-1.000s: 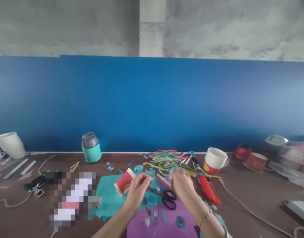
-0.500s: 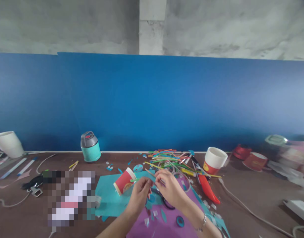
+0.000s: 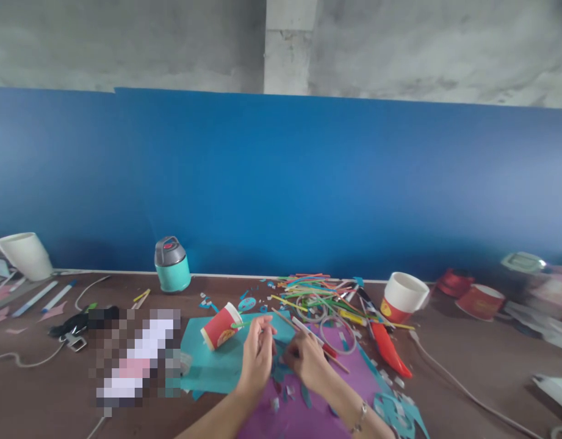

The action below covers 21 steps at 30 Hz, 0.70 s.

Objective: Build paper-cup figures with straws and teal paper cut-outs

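Note:
My left hand (image 3: 257,355) is pinched above the turquoise paper, at the end of a thin green stick (image 3: 240,324). The stick joins the rim side of a red and white paper cup (image 3: 222,327), tilted on its side. To the right, my right hand (image 3: 307,361) is low over the purple sheet (image 3: 281,421), its fingers curled and pointing down. What they grip is hidden; dark scissors lay there a moment earlier. Beyond this hand lie a white and red pen (image 3: 303,328) and a thin brown stick (image 3: 281,315).
Colourful sticks (image 3: 312,292) are heaped behind the hands. A mug-like paper cup (image 3: 402,296), a red pepper-shaped item (image 3: 390,353) and a cable (image 3: 459,384) are on the right. A turquoise flask (image 3: 172,268) and a black strap (image 3: 79,326) are on the left. Paper scraps are scattered about.
My right hand has dropped away from my left hand, down to where the scissors lay, uncovering the pen. The left hand and the cup have shifted slightly left across the paper.

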### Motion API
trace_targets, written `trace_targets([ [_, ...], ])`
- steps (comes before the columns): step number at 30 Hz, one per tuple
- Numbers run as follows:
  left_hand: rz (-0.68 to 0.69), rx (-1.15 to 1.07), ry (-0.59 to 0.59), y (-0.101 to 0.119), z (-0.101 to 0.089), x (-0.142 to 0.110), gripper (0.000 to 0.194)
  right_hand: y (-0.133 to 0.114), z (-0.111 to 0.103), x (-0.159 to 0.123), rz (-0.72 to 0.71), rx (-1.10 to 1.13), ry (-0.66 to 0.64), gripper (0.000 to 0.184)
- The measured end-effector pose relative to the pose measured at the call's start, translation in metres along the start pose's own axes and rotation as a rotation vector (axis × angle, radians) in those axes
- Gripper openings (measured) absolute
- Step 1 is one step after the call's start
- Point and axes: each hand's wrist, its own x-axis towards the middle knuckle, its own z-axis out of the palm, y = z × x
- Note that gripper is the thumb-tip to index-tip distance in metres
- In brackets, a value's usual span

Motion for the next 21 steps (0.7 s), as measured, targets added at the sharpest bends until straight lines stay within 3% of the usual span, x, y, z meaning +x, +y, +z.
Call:
trace_targets([
  [5,-0.019,0.005,-0.015,-0.001,0.001,-0.001,0.045,0.004,0.007,0.001,0.022,-0.034,-0.02,0.015],
  [12,-0.036,0.02,-0.022,0.002,-0.001,-0.002,0.045,0.013,0.024,-0.006,-0.183,-0.163,0.189,0.02],
  [17,0.016,0.055,-0.011,-0.001,-0.003,-0.001,0.04,0.012,0.021,-0.007,-0.234,-0.136,0.217,0.018],
  [21,0.103,0.109,0.025,-0.002,-0.005,0.0,0.031,0.01,0.007,0.002,-0.227,0.048,0.204,0.016],
])
